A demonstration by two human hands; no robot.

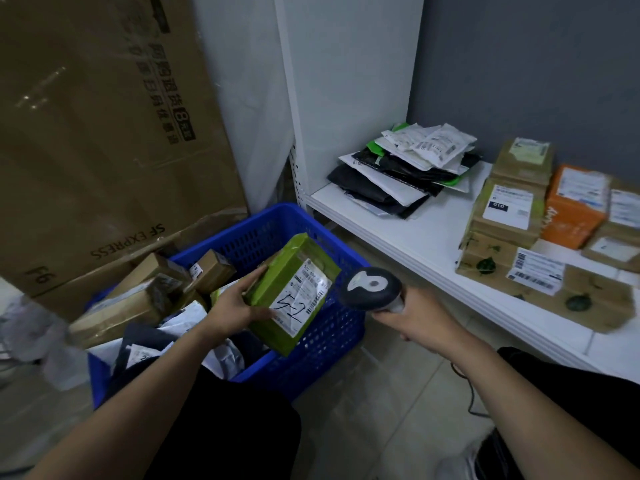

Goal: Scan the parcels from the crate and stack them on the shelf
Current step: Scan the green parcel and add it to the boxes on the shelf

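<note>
Here, left hand (239,303) fingers clasp green parcel (292,292); right hand (412,315) grips scanner (370,287).

A green plastic-wrapped rectangular parcel (289,292) bears a white label with black handwriting, above a blue perforated plastic crate (322,344). The rounded handheld scanner (372,289) is black and grey. On the white shelf (415,237) lie brown cardboard boxes (505,216) and one orange cardboard box (571,216).

the one head-worn view looks forward and down, close over both forearms, facing a crate (311,233) and shelf (415,237).
</note>
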